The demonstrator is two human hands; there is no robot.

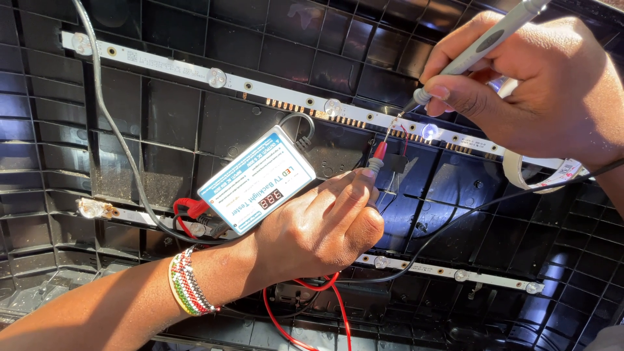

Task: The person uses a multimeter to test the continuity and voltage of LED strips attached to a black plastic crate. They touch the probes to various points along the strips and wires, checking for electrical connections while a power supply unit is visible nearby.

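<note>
Probes (380, 153) between fingers (354, 181), touching strip (364, 120).

A black ribbed plastic panel (195, 123) carries everything. White LED strips (260, 88) run across it in rows, one lens glowing near the right. A pale blue-and-white tester box (257, 181) rests on the panel, with red leads (305, 318) and a grey cable (117, 130) trailing across the ribs.

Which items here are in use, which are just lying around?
In use: left hand holding red probe; right hand holding grey probe; upper LED strip with one LED lit; tester box.

Lying about: tape roll; lower LED strip; grey cable.
</note>
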